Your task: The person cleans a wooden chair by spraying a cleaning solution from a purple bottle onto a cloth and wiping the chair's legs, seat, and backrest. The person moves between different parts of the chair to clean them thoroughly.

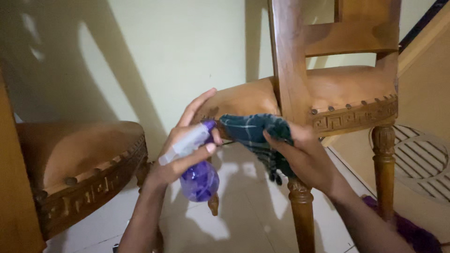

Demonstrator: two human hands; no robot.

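Note:
My left hand [185,150] grips a purple spray bottle [199,180] with a pale trigger head, nozzle pointing right toward a dark checked cloth [251,131]. My right hand [307,157] holds that cloth bunched up, its end hanging down. Both hands are in front of a wooden chair [328,89] with a tan padded seat, carved rail and stud trim. The cloth is close to the chair's back post and seat edge.
A second padded wooden chair [79,164] stands at the lower left. A pale wall is behind, and a white tiled floor [248,211] lies below. A purple cloth [412,232] lies on the floor at the lower right, near a slatted wooden piece [422,159].

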